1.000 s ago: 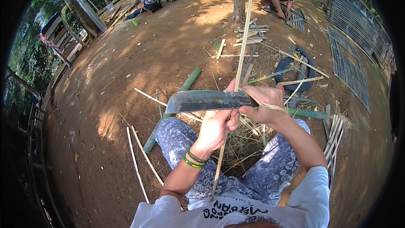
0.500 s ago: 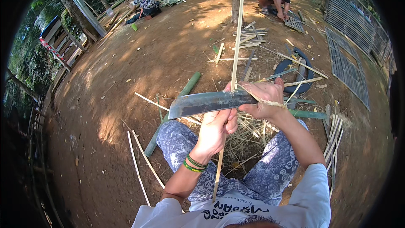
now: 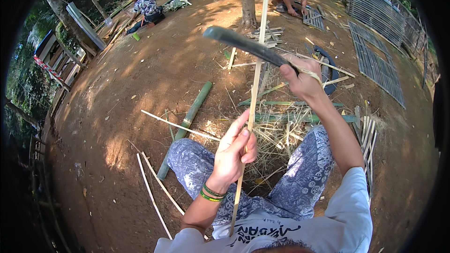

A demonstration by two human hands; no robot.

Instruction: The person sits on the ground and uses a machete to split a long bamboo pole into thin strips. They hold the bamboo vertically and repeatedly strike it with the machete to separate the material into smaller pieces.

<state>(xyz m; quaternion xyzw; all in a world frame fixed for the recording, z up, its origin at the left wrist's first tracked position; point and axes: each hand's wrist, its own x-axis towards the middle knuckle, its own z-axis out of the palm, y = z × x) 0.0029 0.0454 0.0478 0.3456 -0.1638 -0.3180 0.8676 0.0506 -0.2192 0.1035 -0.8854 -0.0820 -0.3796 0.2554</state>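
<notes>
My left hand point(image 3: 233, 152) is closed round a long, pale bamboo strip point(image 3: 256, 86), which stands nearly upright with its lower end against my shirt. A broad-bladed machete point(image 3: 243, 43) is in my right hand point(image 3: 302, 78), its handle mostly hidden by my fingers. The blade points up and to the left and crosses in view over the strip, above my left hand; whether they touch I cannot tell. A thin pale shaving point(image 3: 311, 73) hangs over my right hand. Between my knees lies a heap of bamboo shavings point(image 3: 276, 143).
Green bamboo poles point(image 3: 186, 129) lie left and ahead of my legs. Loose strips point(image 3: 152, 182) rest at both sides. A dark ring point(image 3: 330, 72) lies ahead right, near slatted bamboo panels point(image 3: 377, 63). Two people work farther off, past a tree trunk point(image 3: 248, 4).
My right hand has lifted the machete up and away from my left hand, tilting the blade. My left hand has dropped slightly, still gripping the strip.
</notes>
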